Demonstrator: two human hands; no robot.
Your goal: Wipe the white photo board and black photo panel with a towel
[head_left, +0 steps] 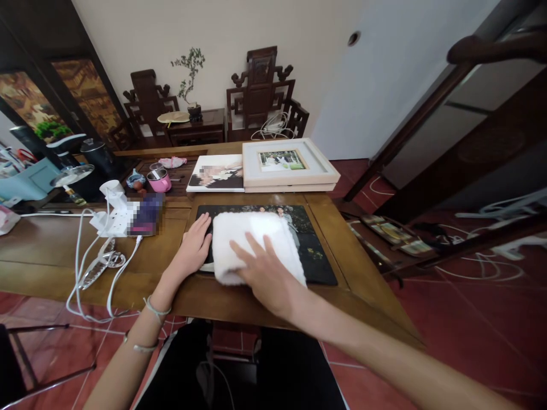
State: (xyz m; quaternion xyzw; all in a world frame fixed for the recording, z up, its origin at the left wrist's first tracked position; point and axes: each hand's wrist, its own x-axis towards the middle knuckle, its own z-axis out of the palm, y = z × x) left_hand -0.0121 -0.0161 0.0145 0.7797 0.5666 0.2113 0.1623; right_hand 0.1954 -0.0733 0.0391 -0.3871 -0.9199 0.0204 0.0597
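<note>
At left on the bench (43,245), a clear, shiny clip (97,267) is lying among white cables beside a white power strip (115,221), with a pink mug (160,182) standing farther back. I am resting the left hand (194,242), open, fingers extended, on the left edge of a dark photo panel (317,259), while a white fuzzy cloth (277,228) is covering the panel's middle and I am laying the open right hand (267,273) on it, fingers spread. Behind the panel, a pale wooden frame (290,181) is lying flat.
</note>
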